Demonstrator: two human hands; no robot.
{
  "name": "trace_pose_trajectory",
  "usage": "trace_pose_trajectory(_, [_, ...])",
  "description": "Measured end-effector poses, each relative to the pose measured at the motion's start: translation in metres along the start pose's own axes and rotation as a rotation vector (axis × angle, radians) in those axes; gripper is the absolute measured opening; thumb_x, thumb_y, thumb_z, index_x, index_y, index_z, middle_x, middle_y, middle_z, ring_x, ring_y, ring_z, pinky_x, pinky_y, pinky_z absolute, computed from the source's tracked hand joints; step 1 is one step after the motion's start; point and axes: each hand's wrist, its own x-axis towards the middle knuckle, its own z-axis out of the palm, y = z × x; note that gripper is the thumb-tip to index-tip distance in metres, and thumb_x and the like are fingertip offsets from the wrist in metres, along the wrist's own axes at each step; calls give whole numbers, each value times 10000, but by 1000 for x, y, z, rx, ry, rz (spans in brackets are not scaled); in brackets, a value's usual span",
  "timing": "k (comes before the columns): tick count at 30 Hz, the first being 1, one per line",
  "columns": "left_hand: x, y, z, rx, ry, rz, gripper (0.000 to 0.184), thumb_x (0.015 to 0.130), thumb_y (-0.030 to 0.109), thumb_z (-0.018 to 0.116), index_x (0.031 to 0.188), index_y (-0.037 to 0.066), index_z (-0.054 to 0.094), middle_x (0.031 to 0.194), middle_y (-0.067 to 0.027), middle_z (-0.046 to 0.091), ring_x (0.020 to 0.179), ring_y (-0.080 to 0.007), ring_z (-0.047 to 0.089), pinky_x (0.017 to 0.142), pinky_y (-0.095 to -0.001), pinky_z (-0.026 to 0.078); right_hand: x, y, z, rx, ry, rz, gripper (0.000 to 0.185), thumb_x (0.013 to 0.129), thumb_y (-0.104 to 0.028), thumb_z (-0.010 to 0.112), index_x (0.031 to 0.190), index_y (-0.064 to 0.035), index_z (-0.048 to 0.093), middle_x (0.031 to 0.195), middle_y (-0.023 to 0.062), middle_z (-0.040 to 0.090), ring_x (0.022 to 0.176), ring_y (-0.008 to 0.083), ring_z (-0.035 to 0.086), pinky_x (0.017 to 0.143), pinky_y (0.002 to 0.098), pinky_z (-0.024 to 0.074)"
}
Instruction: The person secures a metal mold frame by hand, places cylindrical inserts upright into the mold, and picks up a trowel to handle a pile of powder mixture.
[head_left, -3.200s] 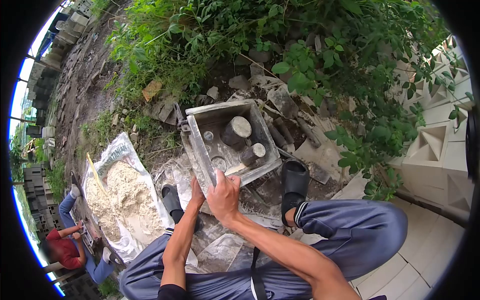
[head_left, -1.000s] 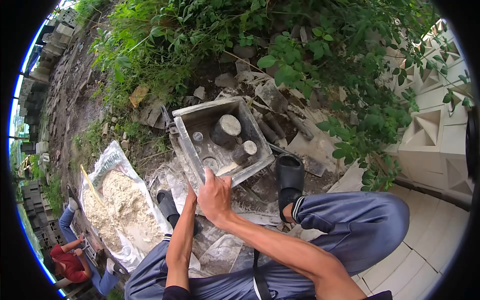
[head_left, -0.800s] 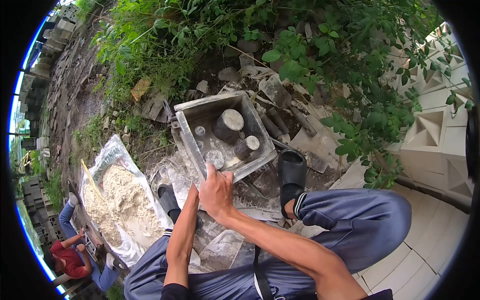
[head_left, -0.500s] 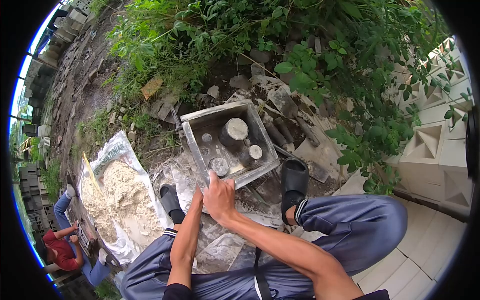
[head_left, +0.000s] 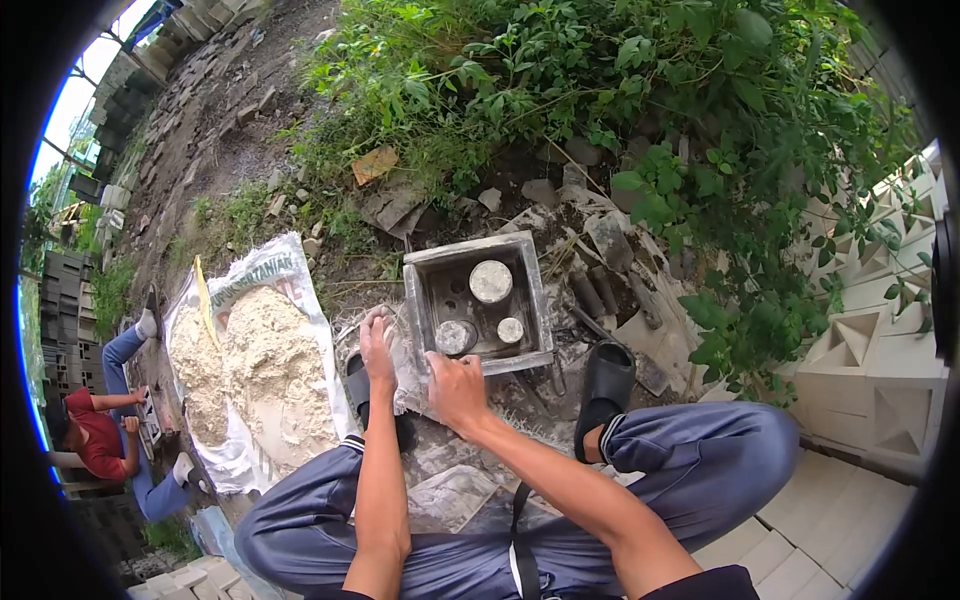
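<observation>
Head view: your box (head_left: 515,363) sits just past your right hand (head_left: 456,388), which is at its near left corner; can't tell if it's clamped. Your left hand (head_left: 378,348) is spread, empty, just beside. I'd keep the box level so the cylinders (head_left: 491,282) don't tip.

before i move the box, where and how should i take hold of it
Probably by the top rim of the box, coming from the near side: left hand on the left wall, right hand on the right wall. Its open top faces up and those walls run opposite each other. I'd avoid the large round block inside, which may be loose.
</observation>
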Motion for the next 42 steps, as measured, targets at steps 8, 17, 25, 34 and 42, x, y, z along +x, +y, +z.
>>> trace_pose_trajectory(8, [-41,-27,49,920,-64,673,452,899,268,541,1285,44,466,1343,-238,398,1172,-404,473,981,-426,383,19,114,-80,-239,400,179,219,835,-131,553,1034,-47,589,1021,127,626,943,313,581,809,432,416])
trace_pose_trajectory(17, [-52,-34,35,787,-63,493,90,762,18,566,833,63,599,831,-131,558,791,-343,563,698,-430,438,1,140,-93,-172,-146,404,395,851,-320,557,949,63,568,935,262,640,920,415,603,831,482,469])
trace_pose_trajectory(25, [-82,-35,52,822,15,528,96,794,12,472,827,44,556,816,-160,482,753,-375,528,667,-459,406,23,192,-128,342,-32,550,416,884,-372,541,937,33,623,831,195,659,848,361,629,760,432,480])
trace_pose_trajectory(34, [-81,-33,54,842,10,448,108,806,26,480,876,43,560,868,-196,491,781,-414,533,682,-486,409,24,248,-110,-591,13,751,716,853,-418,614,1402,-82,299,1298,192,404,1209,358,401,941,488,398])
trace_pose_trajectory(42, [-81,-28,51,824,-10,411,120,810,59,486,887,63,577,919,-188,497,795,-417,545,687,-495,419,59,293,-95,-675,-24,703,457,873,-298,520,1208,10,471,947,205,643,924,308,648,817,487,492])
